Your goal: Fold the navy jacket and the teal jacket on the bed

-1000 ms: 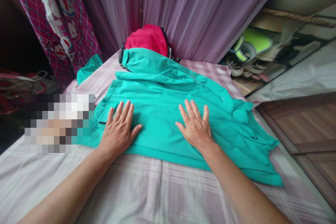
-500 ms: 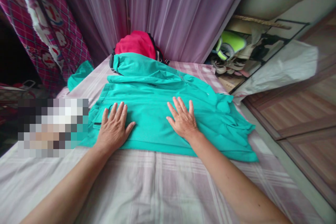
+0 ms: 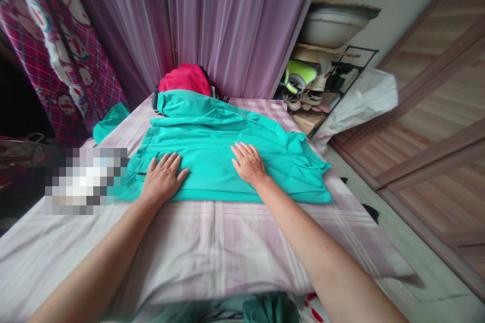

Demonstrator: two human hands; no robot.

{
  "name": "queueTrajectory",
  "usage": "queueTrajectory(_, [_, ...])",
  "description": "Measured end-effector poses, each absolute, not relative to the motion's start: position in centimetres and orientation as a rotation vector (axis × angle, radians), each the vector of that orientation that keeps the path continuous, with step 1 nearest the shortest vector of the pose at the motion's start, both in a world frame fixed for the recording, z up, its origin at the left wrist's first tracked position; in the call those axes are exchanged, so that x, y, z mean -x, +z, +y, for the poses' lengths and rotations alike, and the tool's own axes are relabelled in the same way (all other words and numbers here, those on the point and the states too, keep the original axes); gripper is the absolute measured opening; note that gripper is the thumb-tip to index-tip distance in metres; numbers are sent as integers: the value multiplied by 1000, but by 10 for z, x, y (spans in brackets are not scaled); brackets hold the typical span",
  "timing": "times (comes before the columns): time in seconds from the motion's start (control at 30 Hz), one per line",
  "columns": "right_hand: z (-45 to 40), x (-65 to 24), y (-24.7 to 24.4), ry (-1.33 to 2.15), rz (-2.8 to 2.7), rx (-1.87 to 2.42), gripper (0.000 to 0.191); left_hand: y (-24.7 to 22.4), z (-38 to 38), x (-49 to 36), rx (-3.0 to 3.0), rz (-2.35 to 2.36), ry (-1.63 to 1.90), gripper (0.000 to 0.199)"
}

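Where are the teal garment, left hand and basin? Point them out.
Teal garment (image 3: 208, 169): head view, its spread middle.
Left hand (image 3: 161, 180): head view, back of it.
Basin (image 3: 330, 31): head view, outer wall.

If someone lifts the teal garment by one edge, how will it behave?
The teal garment looks floppy, since it lies in soft wrinkles, so it would probably droop. Its cloth appears thin, so it may feel light for its spread.

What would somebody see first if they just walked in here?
Probably the big green shirt, spread on the bed with the left hand and right hand flat on it. Next, the bright pink cloth behind it, by the purple curtain.
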State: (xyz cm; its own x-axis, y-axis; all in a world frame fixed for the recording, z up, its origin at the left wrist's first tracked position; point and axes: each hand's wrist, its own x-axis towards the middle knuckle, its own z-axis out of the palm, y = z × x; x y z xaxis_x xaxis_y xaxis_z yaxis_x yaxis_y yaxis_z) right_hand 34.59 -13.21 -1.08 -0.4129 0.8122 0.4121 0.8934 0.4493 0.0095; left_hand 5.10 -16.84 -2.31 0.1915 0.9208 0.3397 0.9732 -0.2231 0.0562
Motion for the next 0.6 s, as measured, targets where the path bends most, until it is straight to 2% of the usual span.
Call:
queueTrajectory(0.17, [-144,-348,-1,-232,-2282,1520,38,-20,-169,-54,2279,-1883,-436,59])
queueTrajectory(0.37, [-164,-349,-5,-185,-2028,1816,13,-15,-176,-58,2283,-1916,-430,53])
queueTrajectory(0.6, [-169,-356,-15,-95,-1999,1932,22,-10,-187,-61,2262,-1802,-513,38])
